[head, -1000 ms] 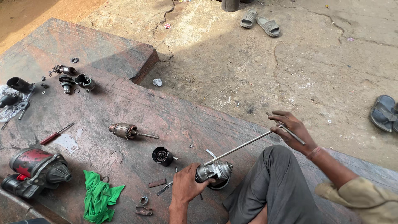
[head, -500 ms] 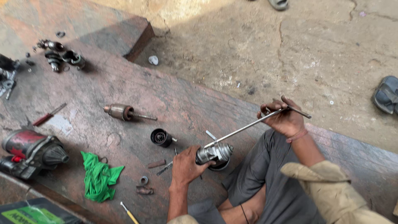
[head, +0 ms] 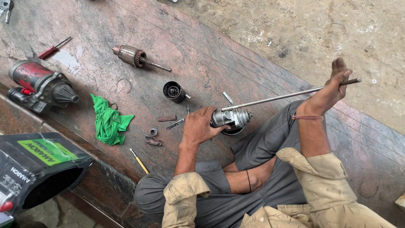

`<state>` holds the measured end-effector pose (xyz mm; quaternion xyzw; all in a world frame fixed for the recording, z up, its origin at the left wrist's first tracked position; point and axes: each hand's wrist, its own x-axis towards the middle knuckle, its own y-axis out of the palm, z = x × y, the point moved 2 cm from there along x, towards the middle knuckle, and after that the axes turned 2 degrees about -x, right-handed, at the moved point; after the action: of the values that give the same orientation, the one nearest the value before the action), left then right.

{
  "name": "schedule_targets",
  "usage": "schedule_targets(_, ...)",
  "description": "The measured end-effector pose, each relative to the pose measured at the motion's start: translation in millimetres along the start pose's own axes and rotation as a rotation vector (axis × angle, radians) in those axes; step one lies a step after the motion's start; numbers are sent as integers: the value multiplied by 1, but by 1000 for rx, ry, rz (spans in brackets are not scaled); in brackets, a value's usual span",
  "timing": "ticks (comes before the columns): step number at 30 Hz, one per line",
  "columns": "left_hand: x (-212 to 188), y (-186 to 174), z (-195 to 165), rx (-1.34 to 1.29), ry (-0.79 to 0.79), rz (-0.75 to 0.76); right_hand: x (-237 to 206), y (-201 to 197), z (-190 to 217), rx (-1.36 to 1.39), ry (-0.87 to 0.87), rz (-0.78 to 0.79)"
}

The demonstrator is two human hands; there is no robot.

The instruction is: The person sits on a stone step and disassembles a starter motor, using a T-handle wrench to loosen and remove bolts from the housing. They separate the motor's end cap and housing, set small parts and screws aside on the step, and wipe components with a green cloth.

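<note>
1. On the big reddish-brown stone slab, a person in grey trousers is seated, and many small parts are spread over it.
2. At the left bottom corner, a black box-shaped battery with a green label is seen.
3. Near the left edge, a red and grey motor with a cone-shaped nose is laid on its side.
4. Just right of that motor, a crumpled green cloth is found.
5. Across the middle, a long thin silver metal rod is held at a slant, with its low end at the small motor.
6. The right hand is closed around the far, high end of the rod.
7. The left hand is wrapped around a small shiny silver motor body, which is pressed down on the slab by the knee.
8. Higher up, a copper-coloured wound rotor with a thin shaft is laid.
9. Close to the left hand, a small black round cup-shaped part is set.
</note>
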<state>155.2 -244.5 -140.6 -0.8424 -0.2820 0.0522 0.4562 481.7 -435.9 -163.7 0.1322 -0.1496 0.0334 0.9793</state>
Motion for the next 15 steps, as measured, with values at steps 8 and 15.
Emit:
schedule_targets(8,-2,3,4,0,18,2,-1,-11,-20,825,630,216)
schedule_targets(15,-2,0,8,-14,-16,33,1,-24,-17,1263,1069,319)
